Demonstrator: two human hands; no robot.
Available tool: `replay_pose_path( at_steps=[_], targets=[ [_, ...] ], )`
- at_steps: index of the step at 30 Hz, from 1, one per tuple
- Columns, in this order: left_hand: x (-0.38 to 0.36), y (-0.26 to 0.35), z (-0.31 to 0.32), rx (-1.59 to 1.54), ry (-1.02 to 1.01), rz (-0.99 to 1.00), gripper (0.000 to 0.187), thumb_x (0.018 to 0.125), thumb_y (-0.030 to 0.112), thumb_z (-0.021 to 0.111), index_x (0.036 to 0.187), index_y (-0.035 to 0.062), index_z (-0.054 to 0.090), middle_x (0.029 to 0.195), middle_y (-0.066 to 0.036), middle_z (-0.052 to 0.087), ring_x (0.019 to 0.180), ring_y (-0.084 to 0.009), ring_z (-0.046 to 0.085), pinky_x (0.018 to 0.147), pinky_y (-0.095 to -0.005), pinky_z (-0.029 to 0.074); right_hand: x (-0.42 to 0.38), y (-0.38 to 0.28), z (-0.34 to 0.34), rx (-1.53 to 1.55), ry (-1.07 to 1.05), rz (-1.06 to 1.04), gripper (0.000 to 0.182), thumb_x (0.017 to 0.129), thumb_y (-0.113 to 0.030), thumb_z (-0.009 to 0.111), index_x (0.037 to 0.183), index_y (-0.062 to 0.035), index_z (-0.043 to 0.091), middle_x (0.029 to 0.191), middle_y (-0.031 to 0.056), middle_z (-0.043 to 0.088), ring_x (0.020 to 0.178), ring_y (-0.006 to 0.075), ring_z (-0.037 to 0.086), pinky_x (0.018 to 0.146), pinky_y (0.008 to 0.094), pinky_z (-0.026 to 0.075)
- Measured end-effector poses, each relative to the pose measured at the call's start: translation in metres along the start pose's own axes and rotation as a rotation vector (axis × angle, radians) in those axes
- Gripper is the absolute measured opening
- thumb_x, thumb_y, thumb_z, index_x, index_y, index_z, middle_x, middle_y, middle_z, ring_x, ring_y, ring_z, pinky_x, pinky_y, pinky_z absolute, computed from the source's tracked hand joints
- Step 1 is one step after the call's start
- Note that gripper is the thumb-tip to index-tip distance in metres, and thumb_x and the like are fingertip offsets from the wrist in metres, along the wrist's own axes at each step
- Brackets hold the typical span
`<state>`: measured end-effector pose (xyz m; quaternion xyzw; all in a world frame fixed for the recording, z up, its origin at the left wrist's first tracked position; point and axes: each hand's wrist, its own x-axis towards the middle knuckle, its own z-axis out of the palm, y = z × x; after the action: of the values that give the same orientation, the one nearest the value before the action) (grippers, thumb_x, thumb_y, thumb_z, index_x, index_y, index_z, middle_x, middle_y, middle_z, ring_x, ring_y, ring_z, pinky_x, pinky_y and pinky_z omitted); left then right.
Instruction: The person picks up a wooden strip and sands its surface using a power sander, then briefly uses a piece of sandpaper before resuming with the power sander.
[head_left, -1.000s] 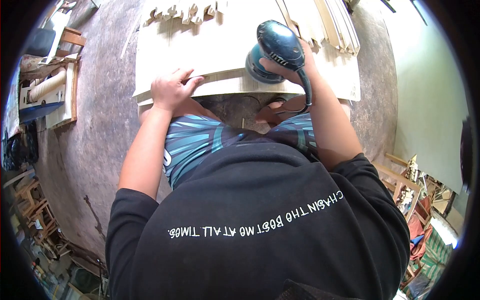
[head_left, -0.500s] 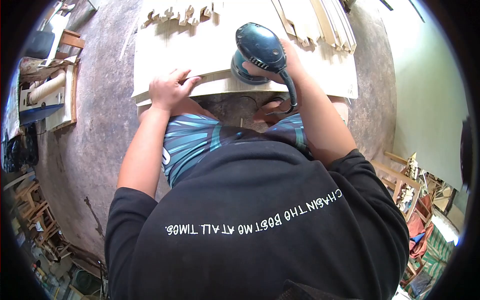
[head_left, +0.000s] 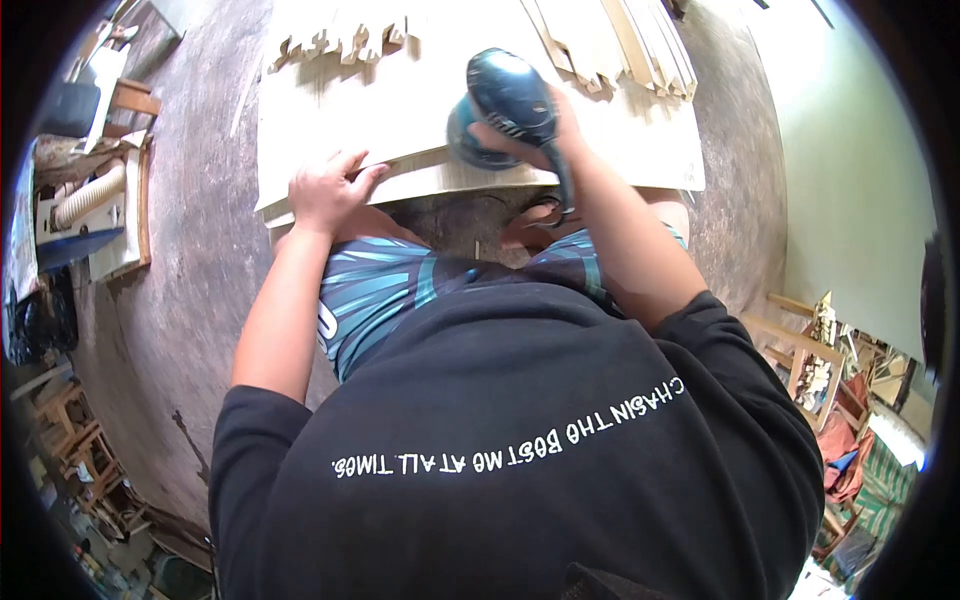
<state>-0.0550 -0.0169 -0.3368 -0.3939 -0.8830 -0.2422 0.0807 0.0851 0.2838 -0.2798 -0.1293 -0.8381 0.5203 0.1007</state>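
Observation:
My right hand (head_left: 550, 130) is wrapped round a teal and black power sander (head_left: 512, 95), its cord trailing down by the wrist. The sander's round base sits on a narrow wood strip (head_left: 418, 164) lying along the near edge of the pale board (head_left: 350, 115). At the strip's left end, my left hand (head_left: 328, 192) grips it, thumb pointing right along it; part of the fingers' hold is hidden.
Several notched wood pieces (head_left: 350, 42) lie at the board's far left, and longer wooden pieces (head_left: 640, 50) at its far right. A machine with a ribbed hose (head_left: 90, 195) stands on the left. Wooden frames (head_left: 800, 350) and scraps are at lower right.
The sander has shifted slightly left along the strip in my right hand. My left hand keeps its hold; the whole view has shifted a little.

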Motion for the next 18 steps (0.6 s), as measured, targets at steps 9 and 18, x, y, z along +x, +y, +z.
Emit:
replay_pose_path(
  at_steps=[9,18],
  targets=[
    [0.002,-0.007,0.011,0.045,-0.048,0.013,0.041,0.083,0.049,0.087,0.102,0.0128,0.083,0.085,-0.005,0.080,0.075,-0.0244,0.078,0.067,-0.0373,0.059,0.001,-0.013,0.059,0.061,0.108,-0.220,0.080,0.070,-0.034,0.096,0.138,-0.0091,0.063,0.118,0.0193,0.074,0.113,0.0350,0.073,0.098,0.0439,0.057],
    [0.000,-0.003,0.006,0.010,-0.005,0.022,0.041,0.082,0.047,0.089,0.102,0.0117,0.082,0.083,-0.006,0.079,0.074,-0.0253,0.077,0.066,-0.0366,0.058,-0.008,0.007,0.015,-0.020,0.196,-0.147,0.072,0.071,-0.033,0.096,0.132,-0.0105,0.065,0.109,0.0102,0.077,0.101,0.0210,0.074,0.092,0.0369,0.058]
  ],
)
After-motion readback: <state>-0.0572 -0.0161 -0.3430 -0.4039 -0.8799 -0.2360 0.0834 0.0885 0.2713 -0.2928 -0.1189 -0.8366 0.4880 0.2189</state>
